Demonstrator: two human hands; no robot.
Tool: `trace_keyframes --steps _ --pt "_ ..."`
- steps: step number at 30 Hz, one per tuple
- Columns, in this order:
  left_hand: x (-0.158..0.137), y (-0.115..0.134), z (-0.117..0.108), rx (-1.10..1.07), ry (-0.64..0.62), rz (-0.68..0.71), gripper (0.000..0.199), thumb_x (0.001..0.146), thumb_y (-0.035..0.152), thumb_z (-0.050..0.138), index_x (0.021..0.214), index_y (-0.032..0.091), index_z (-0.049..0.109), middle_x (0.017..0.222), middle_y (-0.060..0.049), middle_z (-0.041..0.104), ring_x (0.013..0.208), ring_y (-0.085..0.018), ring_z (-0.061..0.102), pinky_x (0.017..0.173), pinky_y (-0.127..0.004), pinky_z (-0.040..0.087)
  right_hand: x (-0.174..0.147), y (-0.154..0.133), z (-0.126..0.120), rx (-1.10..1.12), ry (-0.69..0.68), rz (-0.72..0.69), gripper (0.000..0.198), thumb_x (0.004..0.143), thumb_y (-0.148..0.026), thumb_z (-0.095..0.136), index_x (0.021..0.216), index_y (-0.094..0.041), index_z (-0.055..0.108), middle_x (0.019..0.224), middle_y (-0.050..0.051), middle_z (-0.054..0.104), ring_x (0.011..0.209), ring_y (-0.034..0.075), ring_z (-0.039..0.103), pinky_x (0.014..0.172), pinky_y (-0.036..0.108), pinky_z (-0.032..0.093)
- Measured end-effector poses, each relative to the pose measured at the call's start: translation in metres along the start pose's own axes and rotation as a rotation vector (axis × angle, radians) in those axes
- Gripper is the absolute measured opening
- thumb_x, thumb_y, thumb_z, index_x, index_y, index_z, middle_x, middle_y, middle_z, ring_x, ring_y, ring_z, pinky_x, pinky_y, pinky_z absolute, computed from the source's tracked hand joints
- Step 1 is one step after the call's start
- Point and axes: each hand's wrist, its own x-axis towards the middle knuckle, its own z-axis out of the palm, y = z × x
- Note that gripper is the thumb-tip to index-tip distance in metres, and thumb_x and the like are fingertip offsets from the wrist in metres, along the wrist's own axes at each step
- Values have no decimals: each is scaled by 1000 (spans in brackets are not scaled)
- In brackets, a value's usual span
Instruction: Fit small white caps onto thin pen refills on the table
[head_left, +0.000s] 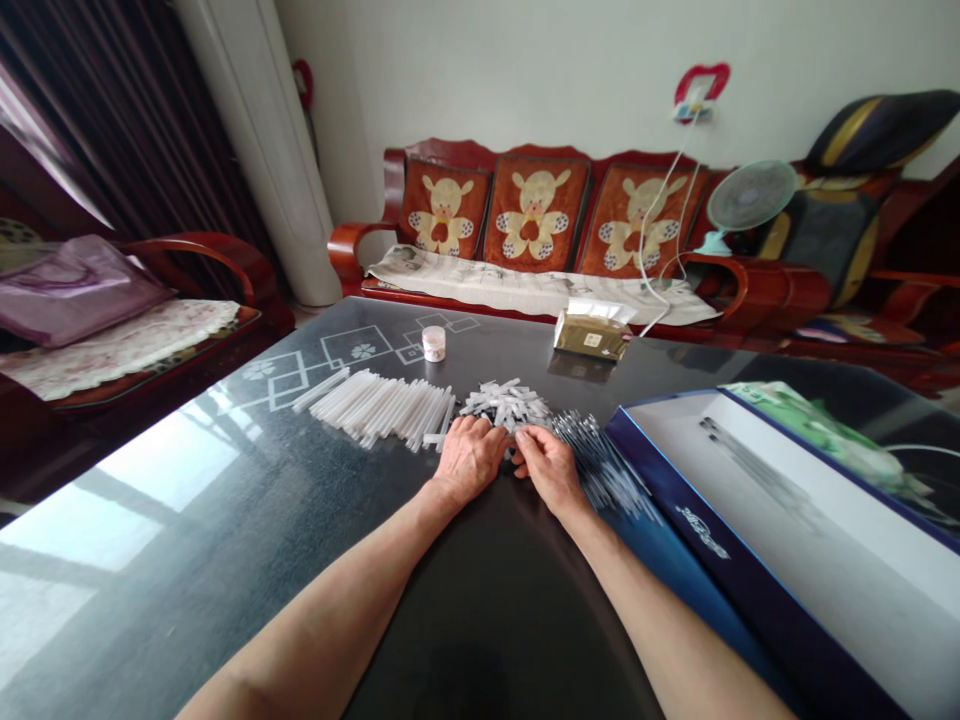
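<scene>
- ok so my read is there's a fair bit left: three lots of parts lie loose on the bench (187, 590), and only a small bunch of dark sticks (742, 459) is in the big blue box (742, 580) on the right
- if those count as done, which I'm only guessing, then it's early days, since most of the box floor I can see is bare
- lots of white tubes (382, 408) sit side by side in a loose row left of the hands, can't count them
- middle heap is short white bits (508, 402), just past the fingers and piled up every which way
- thin dark-tipped rods (604, 465) are bundled between the right hand and the box; can't tell if they're put together or waiting
- left hand (471, 457) is palm down with curled fingers, a pale tube end pokes out beside it, but can't tell if its grip is clamped on that
- right hand (547, 467) has thumb and finger bent close near a tiny pale piece; can't say whether that grip is closed on it
- little pot (433, 343) and tissue pack (592, 334) are farther back, well apart from the hands
</scene>
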Motion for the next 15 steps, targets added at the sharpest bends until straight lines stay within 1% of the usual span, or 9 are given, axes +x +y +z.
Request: trace_keyframes --steps 4,6,10,12,15 --pt "0 -1 2 1 7 2 35 99 39 38 90 22 68 78 -5 62 80 -20 57 76 -33 37 1 2 -1 38 -10 -9 46 75 -53 65 103 -17 63 80 3 67 68 18 67 45 23 55" --pt "0 -1 1 -1 1 2 36 99 40 38 90 22 68 79 -5 62 80 -20 57 76 -33 37 1 1 -1 51 2 8 47 76 -55 63 103 -17 62 82 4 67 65 17 66 44 24 55" --pt "0 0 1 -2 -1 -2 34 99 39 40 89 23 68 79 -5 62 80 -20 57 76 -33 37 0 0 1 -11 5 35 44 80 -57 58 90 -15 64 72 3 66 52 13 61 43 22 54" --pt "0 -1 2 -4 3 -1 34 98 40 40 89 23 68 79 -4 62 80 -20 56 76 -33 37 0 1 1 -26 -9 24 41 79 -54 58 92 -15 65 70 2 65 52 12 61 43 22 53" --pt "0 -1 3 -10 11 -2 35 99 40 40 89 23 68 78 -5 62 79 -20 56 76 -33 36 1 1 0 -15 -28 3 40 77 -50 61 99 -16 64 69 1 64 57 14 64 44 21 54"
